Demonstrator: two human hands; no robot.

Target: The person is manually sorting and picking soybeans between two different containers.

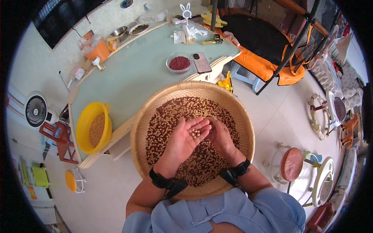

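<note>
My left hand (184, 139) is turned palm up and cupped, with several pale beans (194, 133) lying in it. Close against its fingertips, my right hand (222, 137) is curled; whether it holds anything is hidden. Both hands are over a wide woven basket (140, 139). A layer of mixed dark red and pale beans (186, 107) covers the basket's bottom. On the glass-topped table (125, 75) stands a clear bowl (167, 64) with dark red beans (179, 63) in it. A yellow plastic basin (80, 131) at the table's left end contains tan beans (98, 131).
A phone (201, 62) lies beside the clear bowl. Behind are an orange pot (99, 52), a plate of greens (139, 28) and a rabbit-shaped stand (186, 14). A trampoline (256, 67) stands at upper right. Round stools (292, 164) and a baby walker (323, 183) stand on the right.
</note>
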